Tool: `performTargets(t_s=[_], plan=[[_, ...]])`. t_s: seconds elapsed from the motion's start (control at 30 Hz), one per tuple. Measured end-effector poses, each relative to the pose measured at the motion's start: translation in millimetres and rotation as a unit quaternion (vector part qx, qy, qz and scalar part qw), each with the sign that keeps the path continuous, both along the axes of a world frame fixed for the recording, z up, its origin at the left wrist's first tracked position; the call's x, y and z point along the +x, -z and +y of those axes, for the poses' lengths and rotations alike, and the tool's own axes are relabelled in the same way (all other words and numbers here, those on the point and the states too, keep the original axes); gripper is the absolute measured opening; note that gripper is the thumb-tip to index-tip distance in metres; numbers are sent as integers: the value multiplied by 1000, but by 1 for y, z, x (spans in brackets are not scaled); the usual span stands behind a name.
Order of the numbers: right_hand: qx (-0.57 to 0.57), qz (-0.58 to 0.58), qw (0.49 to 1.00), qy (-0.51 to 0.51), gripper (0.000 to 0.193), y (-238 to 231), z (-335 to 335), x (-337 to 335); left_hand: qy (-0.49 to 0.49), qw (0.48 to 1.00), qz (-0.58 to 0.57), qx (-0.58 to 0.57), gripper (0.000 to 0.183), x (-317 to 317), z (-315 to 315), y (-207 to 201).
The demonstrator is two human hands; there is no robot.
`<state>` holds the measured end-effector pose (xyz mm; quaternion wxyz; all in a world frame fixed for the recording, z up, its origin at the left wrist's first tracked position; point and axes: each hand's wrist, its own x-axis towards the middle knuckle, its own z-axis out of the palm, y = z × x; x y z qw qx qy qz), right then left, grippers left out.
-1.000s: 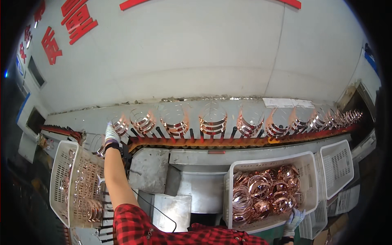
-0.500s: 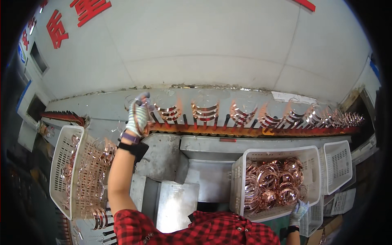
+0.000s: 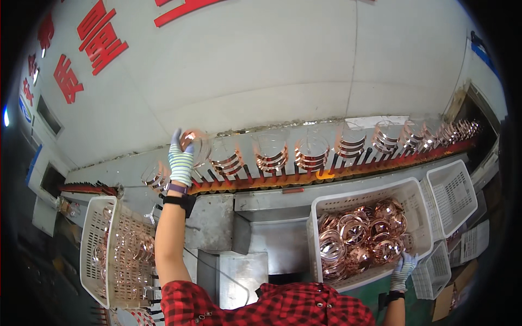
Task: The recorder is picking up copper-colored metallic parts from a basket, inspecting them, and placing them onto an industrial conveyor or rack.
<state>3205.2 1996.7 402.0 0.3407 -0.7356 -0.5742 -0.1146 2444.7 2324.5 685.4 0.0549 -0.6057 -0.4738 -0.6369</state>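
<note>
Out over the conveyor, my left hand (image 3: 181,161), in a striped glove, reaches up with a shiny copper-coloured ring (image 3: 193,141) at its fingers. The ring sits a little higher than the neighbouring ones; part of the grip is hidden. At the lower right, my right hand (image 3: 403,270), gloved too, is closed over the near right corner of a white plastic basket (image 3: 370,190). Many copper-coloured rings (image 3: 361,233) lie heaped inside that basket. Along the orange-red conveyor rail (image 3: 255,181), sets of ring bands (image 3: 272,158) stand on dark-tipped pegs.
Another white basket (image 3: 98,250) with copper-coloured rings stands at my left. Grey metal housing (image 3: 209,223) and a steel tray (image 3: 280,239) lie between the baskets. More white baskets (image 3: 450,198) stand at the right. A pale wall (image 3: 261,60) with red characters rises behind the conveyor.
The view has tilted and turned. My left hand has risen from beside the rail, its fingers now pointing upward beside the ring. My right hand stays on the basket's corner.
</note>
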Motion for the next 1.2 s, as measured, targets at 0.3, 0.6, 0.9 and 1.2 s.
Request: performTargets(t_s=[0.3,0.6,0.9,1.2], plan=[[35,-14,999,-5,22,-8,-5,-5,164,840,-250,-452,45,94,50,65],[16,1,1000,10,24,-15,-10,2,-33,908,-131,-396,45,110,38,38],[54,-9,998,-8,26,-22,-14,11,259,915,-88,-296,31,237,21,-52],[56,2,998,-1,26,-41,-18,13,197,776,12,-600,32,243,99,8]])
